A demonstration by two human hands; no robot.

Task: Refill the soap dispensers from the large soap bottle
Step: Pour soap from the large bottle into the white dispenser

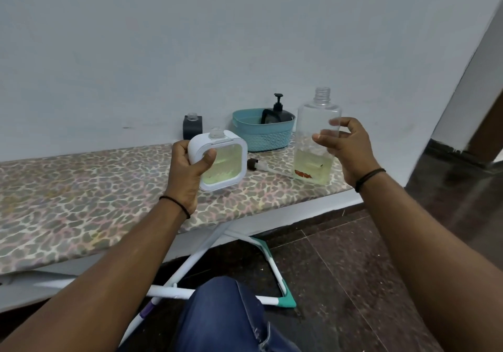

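Now we held both bottles up, hands apart.
Our left hand gripped the white dispenser; our right hand gripped the big clear bottle, uncapped.

A plain domestic room is suggested. A painted pale wall is seen from 10 to 1 o'clock, dark polished floor tiles at 4 to 5 o'clock. A folding ironing board with a patterned cover serves as the surface at 9 o'clock, and a teal plastic basket stands at 12 o'clock.
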